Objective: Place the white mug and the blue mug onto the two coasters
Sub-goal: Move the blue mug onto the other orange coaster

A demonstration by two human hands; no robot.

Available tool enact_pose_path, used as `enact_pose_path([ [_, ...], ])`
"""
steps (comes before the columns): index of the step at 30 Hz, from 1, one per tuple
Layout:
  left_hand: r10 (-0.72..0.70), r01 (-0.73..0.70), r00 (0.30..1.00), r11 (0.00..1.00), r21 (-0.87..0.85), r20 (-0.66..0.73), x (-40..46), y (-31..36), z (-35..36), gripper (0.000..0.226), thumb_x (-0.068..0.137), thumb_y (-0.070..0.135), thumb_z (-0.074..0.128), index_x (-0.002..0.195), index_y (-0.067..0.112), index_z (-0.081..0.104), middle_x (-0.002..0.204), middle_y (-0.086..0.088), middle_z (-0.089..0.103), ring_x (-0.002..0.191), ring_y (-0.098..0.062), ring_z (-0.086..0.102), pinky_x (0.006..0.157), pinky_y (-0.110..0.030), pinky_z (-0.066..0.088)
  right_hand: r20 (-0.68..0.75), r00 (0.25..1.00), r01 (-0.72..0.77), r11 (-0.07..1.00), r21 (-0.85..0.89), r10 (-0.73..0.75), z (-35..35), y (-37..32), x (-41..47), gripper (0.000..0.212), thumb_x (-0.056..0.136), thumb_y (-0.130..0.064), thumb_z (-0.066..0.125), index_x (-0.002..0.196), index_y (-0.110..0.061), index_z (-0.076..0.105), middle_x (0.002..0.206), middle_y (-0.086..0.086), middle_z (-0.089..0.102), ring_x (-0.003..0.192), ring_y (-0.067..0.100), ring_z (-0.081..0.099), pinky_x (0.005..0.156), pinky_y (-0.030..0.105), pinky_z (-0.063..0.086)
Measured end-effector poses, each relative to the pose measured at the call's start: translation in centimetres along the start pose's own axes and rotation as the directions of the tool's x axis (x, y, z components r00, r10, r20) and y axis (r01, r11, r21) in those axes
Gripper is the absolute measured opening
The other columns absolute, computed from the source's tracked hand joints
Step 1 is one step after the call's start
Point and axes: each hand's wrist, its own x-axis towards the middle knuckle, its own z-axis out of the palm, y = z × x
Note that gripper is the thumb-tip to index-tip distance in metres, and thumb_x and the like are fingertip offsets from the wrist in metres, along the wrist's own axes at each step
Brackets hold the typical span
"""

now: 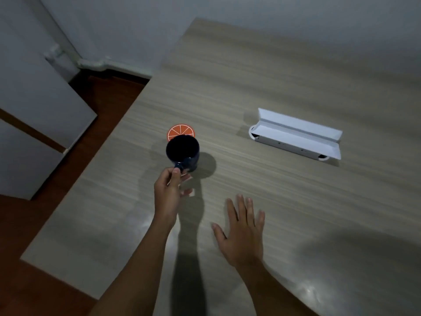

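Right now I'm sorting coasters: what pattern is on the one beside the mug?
Orange citrus-slice pattern on the coaster; head view.

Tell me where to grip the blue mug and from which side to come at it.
Grip the blue mug by its handle, coming from the near side: the handle points toward the person. The left hand already pinches it there, fingers around the loop.

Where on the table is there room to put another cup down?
Bare table lies between the orange coaster and the white box, also behind the box. Crowded spot: left hand holding the blue mug by the coaster.
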Motion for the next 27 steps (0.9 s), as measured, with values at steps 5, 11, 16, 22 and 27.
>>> enact_pose_path([
  [5,0.026,-0.026,0.999,0.999,-0.032,-0.03,4.6,-0.3,1.2,0.024,0.106,0.018,0.048,0.087,0.021,0.063,0.101,-0.003,0.072,0.105,-0.023,0.071,0.067,-0.038,0.058,0.011,1.0,-0.014,1.0,0.006,0.014,0.1,0.1,0.4,0.082,0.09,-0.074,0.024,0.158,-0.033,0.006,0.17,0.001,-0.003,0.156,0.027,-0.01,0.123,0.061,0.0],
  [11,0.063,-0.065,0.996,0.997,-0.039,-0.061,8.1,0.5,2.0,0.024,0.106,0.021,0.047,0.087,0.023,0.062,0.108,-0.009,0.071,0.107,-0.023,0.071,0.066,-0.039,0.057,-0.002,1.0,-0.012,1.0,0.002,0.012,0.5,0.4,0.4,0.081,0.09,-0.072,0.031,0.158,-0.033,0.012,0.17,-0.001,0.003,0.157,0.025,-0.003,0.123,0.06,0.005],
  [16,0.061,-0.066,0.993,0.997,-0.045,-0.098,10.4,1.7,2.0,0.026,0.106,0.021,0.046,0.084,0.022,0.059,0.102,-0.005,0.072,0.106,-0.023,0.073,0.066,-0.04,0.059,-0.007,1.0,-0.018,1.0,0.007,0.018,0.7,0.5,0.6,0.078,0.091,-0.07,0.032,0.158,-0.034,0.013,0.17,-0.001,0.007,0.157,0.024,-0.001,0.123,0.06,0.007],
  [22,0.05,-0.053,0.994,0.998,-0.028,-0.093,12.2,1.9,2.1,0.026,0.106,0.022,0.045,0.083,0.023,0.057,0.103,-0.007,0.068,0.096,-0.018,0.073,0.07,-0.043,0.059,-0.006,0.999,-0.033,0.999,-0.006,0.033,0.8,0.6,0.6,0.077,0.091,-0.068,0.034,0.158,-0.034,0.015,0.169,-0.002,0.009,0.157,0.023,0.0,0.124,0.058,0.008],
  [27,0.04,-0.044,0.996,0.998,-0.042,-0.086,12.3,1.6,2.3,0.028,0.107,0.019,0.043,0.082,0.021,0.056,0.101,-0.009,0.066,0.094,-0.019,0.071,0.065,-0.038,0.059,-0.011,0.999,-0.041,0.999,0.0,0.041,0.8,0.6,0.7,0.076,0.091,-0.066,0.037,0.157,-0.034,0.018,0.169,-0.002,0.013,0.157,0.023,0.005,0.123,0.059,0.011],
])
